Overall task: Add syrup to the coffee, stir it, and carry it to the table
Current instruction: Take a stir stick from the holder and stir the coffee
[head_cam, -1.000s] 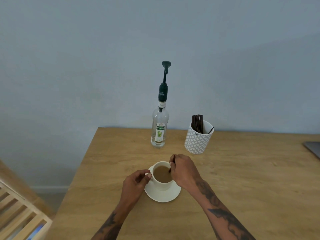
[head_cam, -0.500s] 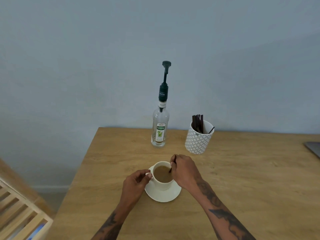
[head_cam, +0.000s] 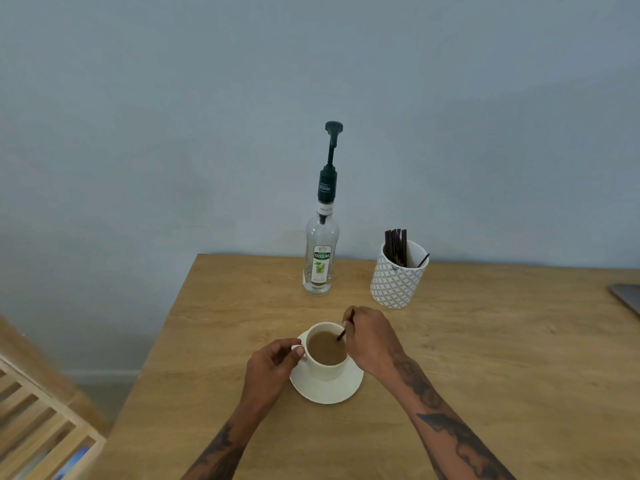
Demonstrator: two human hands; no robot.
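A white cup (head_cam: 327, 370) of milky coffee stands on a white saucer (head_cam: 329, 393) near the front of the wooden counter (head_cam: 485, 358). My left hand (head_cam: 272, 367) pinches the cup's handle on the left. My right hand (head_cam: 372, 337) is closed on a thin dark stir stick (head_cam: 343, 333), whose lower end dips into the coffee at the cup's right side. Behind the cup stands a clear syrup bottle (head_cam: 320, 258) with a tall dark green pump, untouched.
A white patterned holder (head_cam: 398, 278) with several dark stir sticks stands to the right of the bottle. A grey flat object (head_cam: 628, 299) pokes in at the right edge. A slatted wooden rack (head_cam: 38, 420) sits low on the left, beyond the counter's left edge.
The stick's tip has shifted slightly inside the cup with a small motion of my right hand. My left hand and the cup stay where they were.
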